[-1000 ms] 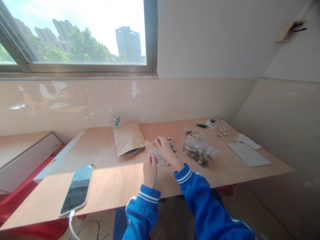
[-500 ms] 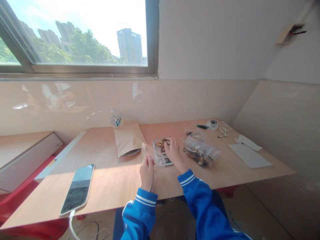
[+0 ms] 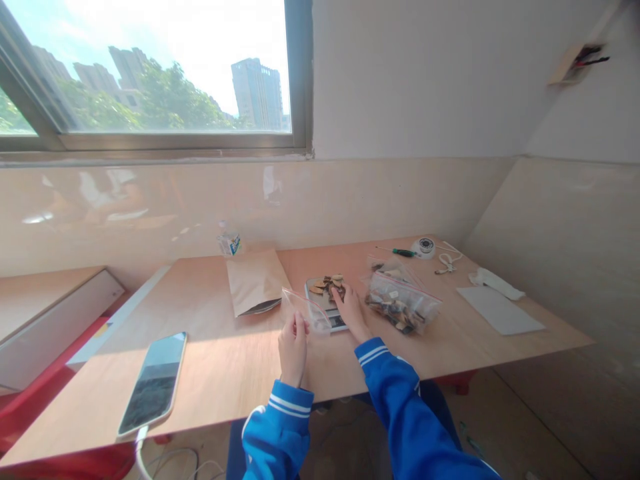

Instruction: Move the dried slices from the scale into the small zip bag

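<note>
The left hand (image 3: 293, 343) pinches one small clear zip bag (image 3: 307, 310) in closed fingers, near the table's (image 3: 225, 360) middle. The right hand's (image 3: 353, 312) fingers rest spread on dried pieces (image 3: 327, 283) piled on one scale (image 3: 325, 303). To the right lies one filled bag (image 3: 403, 303); to the left, one brown envelope (image 3: 255, 280) and one phone (image 3: 153, 383).
</note>
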`<state>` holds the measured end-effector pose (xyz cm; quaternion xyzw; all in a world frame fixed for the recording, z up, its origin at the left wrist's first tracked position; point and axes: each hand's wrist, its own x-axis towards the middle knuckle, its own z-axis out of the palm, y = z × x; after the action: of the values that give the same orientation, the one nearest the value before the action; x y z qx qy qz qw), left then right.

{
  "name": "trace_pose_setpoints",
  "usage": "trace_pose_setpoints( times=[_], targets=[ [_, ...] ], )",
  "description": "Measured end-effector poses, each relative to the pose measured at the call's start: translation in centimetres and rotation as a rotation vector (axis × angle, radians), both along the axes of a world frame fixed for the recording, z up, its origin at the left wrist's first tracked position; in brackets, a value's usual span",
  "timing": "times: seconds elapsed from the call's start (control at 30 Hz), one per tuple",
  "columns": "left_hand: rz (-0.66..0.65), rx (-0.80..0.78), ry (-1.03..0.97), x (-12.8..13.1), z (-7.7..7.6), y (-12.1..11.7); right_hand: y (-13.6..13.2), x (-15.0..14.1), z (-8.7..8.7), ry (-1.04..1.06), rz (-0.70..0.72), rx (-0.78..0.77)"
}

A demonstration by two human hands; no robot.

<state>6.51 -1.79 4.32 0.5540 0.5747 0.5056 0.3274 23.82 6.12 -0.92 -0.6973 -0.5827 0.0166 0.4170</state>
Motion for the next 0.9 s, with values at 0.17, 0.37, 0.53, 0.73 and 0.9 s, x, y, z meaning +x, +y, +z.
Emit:
trace_pose_setpoints(
  times=[0.17, 0.37, 0.53, 0.73, 0.9],
  targets=[
    [-0.013, -0.008, -0.015, 0.2, -0.6, 0.1, 0.0, 0.5, -0.5, -0.034, -0.004, 0.036],
    [-0.020, -0.019, -0.004, 0.1, -0.3, -0.1, 0.1, 0.7, -0.1, -0.011, -0.019, 0.048],
    [-0.039, -0.031, -0.001, 0.1, 0.1, -0.2, -0.8, 0.3, 2.8, 0.195, -0.005, 0.138],
    [-0.051, -0.042, -0.003, -0.1, -0.4, 0.1, -4.0, -3.5, 9.4, 0.396, 0.197, 0.194],
    [-0.024, -0.017, -0.009, -0.3, -0.4, 0.1, -5.3, -6.3, 10.6, 0.288, 0.467, -0.054]
  ],
)
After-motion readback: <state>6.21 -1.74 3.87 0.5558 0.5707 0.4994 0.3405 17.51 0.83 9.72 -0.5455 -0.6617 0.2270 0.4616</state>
